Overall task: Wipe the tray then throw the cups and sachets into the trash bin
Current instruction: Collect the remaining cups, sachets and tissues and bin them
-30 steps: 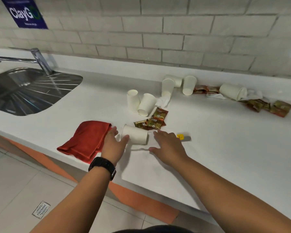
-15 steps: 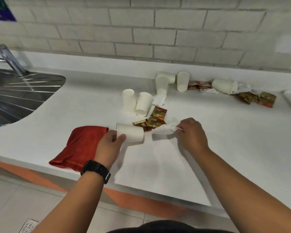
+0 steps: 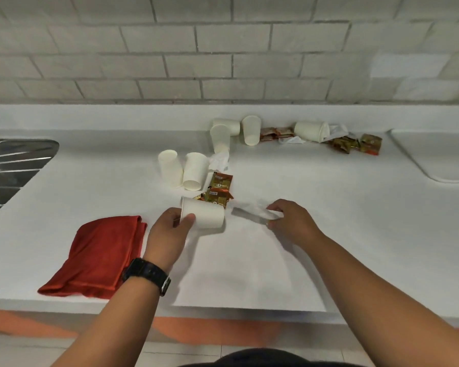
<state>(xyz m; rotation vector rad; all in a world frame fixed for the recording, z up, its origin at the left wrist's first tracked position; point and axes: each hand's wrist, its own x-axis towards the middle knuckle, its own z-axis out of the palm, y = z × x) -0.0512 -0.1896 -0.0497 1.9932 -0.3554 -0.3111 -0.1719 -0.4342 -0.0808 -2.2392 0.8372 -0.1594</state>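
My left hand (image 3: 170,231) grips a white paper cup (image 3: 206,213) by its rim; the cup lies on its side on the white counter (image 3: 355,221). My right hand (image 3: 289,221) pinches a blurred white tissue (image 3: 252,211) just right of that cup. Brown-and-gold sachets (image 3: 217,190) lie right behind the cup. Two upturned cups (image 3: 183,170) stand further back, and several more cups (image 3: 233,132) sit near the wall with a tipped cup (image 3: 312,131), tissues and more sachets (image 3: 358,144). A folded red cloth (image 3: 98,256) lies left of my left hand.
A steel sink drainboard (image 3: 11,168) is at the far left. A white tray-like rim (image 3: 435,157) shows at the far right. The counter's front edge (image 3: 223,309) runs close below my wrists, above an orange panel. A grey brick wall backs the counter.
My left hand closed on the cup's rim. My right hand moved right and picked up a white tissue, drawing it rightward. The camera shifted right, so the tap left the view.
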